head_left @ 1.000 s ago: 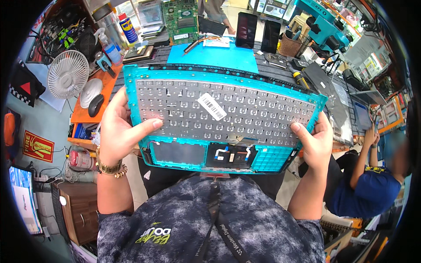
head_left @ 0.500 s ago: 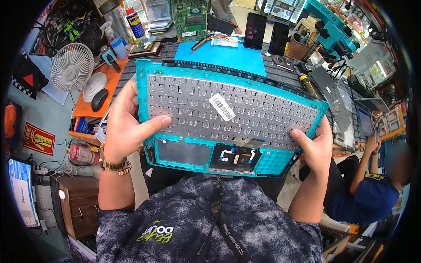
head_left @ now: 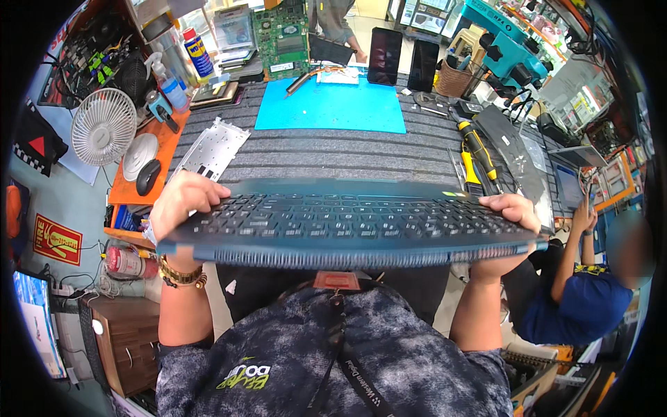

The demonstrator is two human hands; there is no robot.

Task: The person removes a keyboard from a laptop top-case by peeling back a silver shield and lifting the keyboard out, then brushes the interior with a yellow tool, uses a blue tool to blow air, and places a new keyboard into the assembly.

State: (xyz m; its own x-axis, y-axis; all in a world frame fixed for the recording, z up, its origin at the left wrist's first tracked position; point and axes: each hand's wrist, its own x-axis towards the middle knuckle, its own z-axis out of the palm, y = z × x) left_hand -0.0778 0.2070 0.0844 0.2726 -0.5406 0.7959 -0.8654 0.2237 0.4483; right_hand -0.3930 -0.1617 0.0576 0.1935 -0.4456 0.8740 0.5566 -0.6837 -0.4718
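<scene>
A laptop keyboard panel (head_left: pixel 361 219), dark teal with black keys, is held in front of me at the bench's near edge, its key side up and its near edge blurred. My left hand (head_left: pixel 186 208) grips its left end, with the fingertips on the top face. At the opposite end my right hand (head_left: pixel 511 215) is closed round the corner, fingers on top. The panel's underside is hidden. Beyond my left hand lies a perforated silver metal plate (head_left: pixel 217 147). Two yellow-and-black hand tools, a screwdriver (head_left: pixel 476 146) and a cutter (head_left: pixel 471 174), lie beyond my right hand.
On the ridged grey bench mat (head_left: pixel 292 160) lies a blue work mat (head_left: pixel 326 111). Behind it stand a green circuit board (head_left: pixel 281 42) and two dark phones (head_left: pixel 384 55). A white fan (head_left: pixel 104 126) is at left. Another person (head_left: pixel 577 299) sits at right.
The panel has been turned over from its silver, teal-framed underside to its key side and tilted nearly flat. Both hands have shifted their grip on its ends.
</scene>
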